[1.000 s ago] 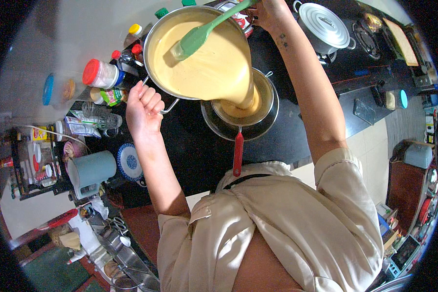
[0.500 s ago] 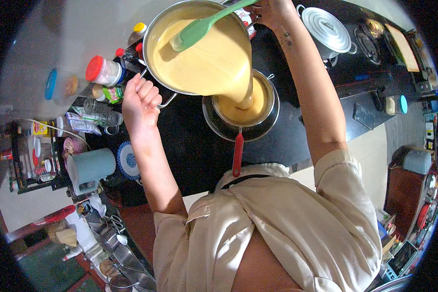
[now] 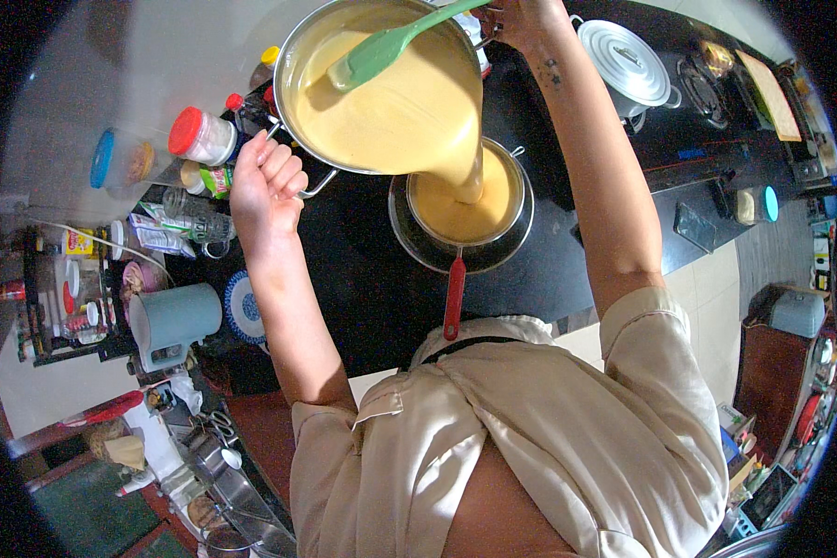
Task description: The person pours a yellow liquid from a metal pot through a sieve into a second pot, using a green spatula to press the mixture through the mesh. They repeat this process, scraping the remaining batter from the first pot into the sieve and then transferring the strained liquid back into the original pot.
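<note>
My left hand (image 3: pixel 268 186) is closed round one wire handle of a steel pot (image 3: pixel 285 79). At the top edge my right hand (image 3: pixel 528 23), partly cut off, grips the pot's other side. The green spatula (image 3: pixel 391 48) rests across the pot, its handle running to the right hand. Tilted toward me, the pot pours a thick stream of pale yellow batter-like liquid (image 3: pixel 381 121). It falls into a strainer with a red handle (image 3: pixel 455 293), which sits over a round bowl (image 3: pixel 405 223). Yellow liquid fills much of the strainer.
A lidded silver pot (image 3: pixel 625 58) stands right of my right arm, with a phone-like dark slab (image 3: pixel 694 226) nearer. At left are a red-lidded jar (image 3: pixel 202 137), a blue-grey pitcher (image 3: pixel 175 321) and a blue-patterned plate (image 3: pixel 243 307). A dark counter (image 3: pixel 344 279) lies beneath.
Liquid keeps pouring from the tilted pot into the strainer. The pot and both hands have shifted only slightly upward in view; the grips stay the same.
</note>
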`<state>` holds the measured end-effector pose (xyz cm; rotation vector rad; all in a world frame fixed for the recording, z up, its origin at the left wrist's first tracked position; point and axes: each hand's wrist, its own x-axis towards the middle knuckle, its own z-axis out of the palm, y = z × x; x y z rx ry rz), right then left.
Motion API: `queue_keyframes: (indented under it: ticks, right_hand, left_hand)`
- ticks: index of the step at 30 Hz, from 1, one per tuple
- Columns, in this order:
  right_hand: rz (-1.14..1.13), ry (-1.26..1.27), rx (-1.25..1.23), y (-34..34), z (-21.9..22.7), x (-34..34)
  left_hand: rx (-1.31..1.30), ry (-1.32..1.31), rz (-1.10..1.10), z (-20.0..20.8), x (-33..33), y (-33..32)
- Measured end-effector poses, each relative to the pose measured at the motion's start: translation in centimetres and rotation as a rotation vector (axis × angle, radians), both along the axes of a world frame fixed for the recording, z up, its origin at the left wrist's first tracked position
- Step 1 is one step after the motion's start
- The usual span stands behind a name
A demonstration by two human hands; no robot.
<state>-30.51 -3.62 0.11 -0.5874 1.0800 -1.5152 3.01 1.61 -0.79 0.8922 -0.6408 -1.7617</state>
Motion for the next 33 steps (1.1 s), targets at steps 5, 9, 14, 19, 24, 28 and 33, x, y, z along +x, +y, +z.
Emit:
queue_keyframes:
  ticks: [5, 9, 14, 19, 24, 28, 33]
  right_hand:
    - [-0.014, -0.004, -0.009, 0.0, 0.0, -0.1]
    - [-0.049, -0.012, -0.014, 0.1, 0.2, 0.4]
    - [-0.086, -0.022, -0.026, 0.0, 0.2, 0.6]
    - [-0.117, -0.026, -0.037, -0.1, -0.1, 0.6]
    - [-0.065, -0.050, -0.074, 0.0, -0.7, 0.2]
    - [-0.117, -0.083, -0.075, -0.1, -0.7, 0.5]
    - [-0.143, -0.110, -0.070, -0.5, -1.3, 0.1]
  left_hand:
    - [-0.003, -0.001, 0.000, 0.1, -0.1, -0.1]
    - [-0.014, -0.010, 0.003, 0.3, -0.1, -0.1]
    - [-0.032, -0.001, -0.009, 0.4, 0.0, -0.2]
    - [-0.040, -0.020, -0.006, 0.3, -0.1, -0.2]
    - [-0.034, 0.006, -0.025, 0.4, 0.2, -0.2]
    - [-0.023, 0.012, -0.026, 0.2, 0.1, -0.2]
    - [-0.038, -0.004, -0.008, 0.1, -0.3, -0.2]
